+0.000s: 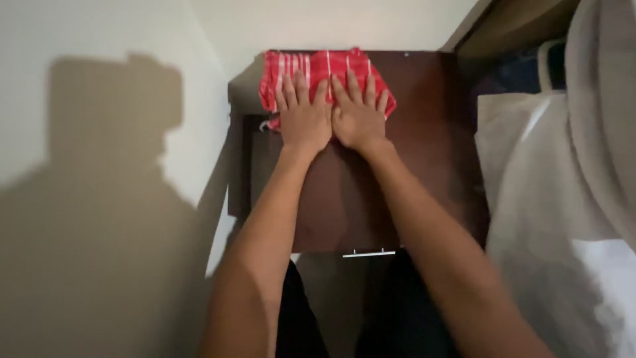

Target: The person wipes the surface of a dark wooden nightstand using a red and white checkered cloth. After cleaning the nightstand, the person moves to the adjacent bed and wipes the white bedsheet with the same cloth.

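A red cloth with thin white stripes (317,65) lies bunched at the far end of a dark brown wooden top (424,152). My left hand (303,113) rests flat on the cloth's left part, fingers spread and pointing away from me. My right hand (358,109) lies flat right beside it, thumbs touching, pressing on the cloth's right part. Neither hand grips anything. The cloth's near edge is hidden under my palms.
A pale wall (99,132) with my shadow stands close on the left. White and beige fabric (563,219) hangs or lies piled on the right, next to the wooden top. A small metal handle (369,252) shows at the top's near edge.
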